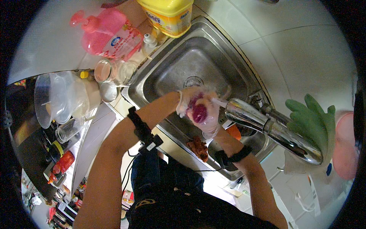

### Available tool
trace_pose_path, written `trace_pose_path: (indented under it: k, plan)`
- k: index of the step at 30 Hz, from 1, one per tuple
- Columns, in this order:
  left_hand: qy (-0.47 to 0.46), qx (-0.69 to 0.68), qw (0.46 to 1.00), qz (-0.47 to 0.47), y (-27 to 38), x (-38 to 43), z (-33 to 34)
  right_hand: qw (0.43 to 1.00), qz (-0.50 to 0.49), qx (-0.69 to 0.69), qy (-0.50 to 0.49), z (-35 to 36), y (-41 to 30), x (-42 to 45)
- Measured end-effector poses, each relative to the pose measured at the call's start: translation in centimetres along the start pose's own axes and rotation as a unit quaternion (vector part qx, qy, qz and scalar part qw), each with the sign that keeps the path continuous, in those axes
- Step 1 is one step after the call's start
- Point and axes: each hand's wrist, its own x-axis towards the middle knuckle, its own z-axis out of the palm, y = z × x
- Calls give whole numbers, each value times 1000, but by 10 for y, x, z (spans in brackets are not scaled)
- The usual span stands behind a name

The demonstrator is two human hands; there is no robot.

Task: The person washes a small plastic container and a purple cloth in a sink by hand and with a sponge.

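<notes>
My left hand and my right hand, both in thin clear plastic gloves, are together over the stainless steel sink. Between them they hold a dark purple-red, roundish piece of food; its exact kind cannot be told. Water runs from the chrome faucet onto the gloves at the right. A reddish-brown lumpy piece lies at the sink's near edge, below my hands. Something orange shows in the second basin behind my right wrist.
Along the left rim stand a glass jar, a pink pump bottle and a yellow plastic tub. Clear plastic bowls are farther left. Green rubber gloves hang beside the faucet at the right.
</notes>
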Motion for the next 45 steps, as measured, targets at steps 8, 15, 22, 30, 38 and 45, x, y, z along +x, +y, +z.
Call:
trace_pose_path:
  k: [8, 15, 22, 30, 38, 45]
  plan:
    - [141, 532, 824, -136, -2, 61, -51, 944, -238, -114, -198, 44, 57, -33]
    - [263, 685, 676, -73, -20, 95, -48, 892, -240, -182, -338, 38, 88, -8]
    - [115, 30, 986, -115, 13, 13, -10, 981, 182, 44, -49, -52, 33, -16]
    - [430, -39, 899, 72, 73, -9, 115, 858, -61, -506, -60, -212, 116, -1]
    - [422, 5, 868, 261, 50, 58, 42, 930, 223, -288, -37, -122, 139, -2]
    - [310, 375, 745, 455, 11, 6, 44, 647, 592, 462, 133, -10, 166, -12]
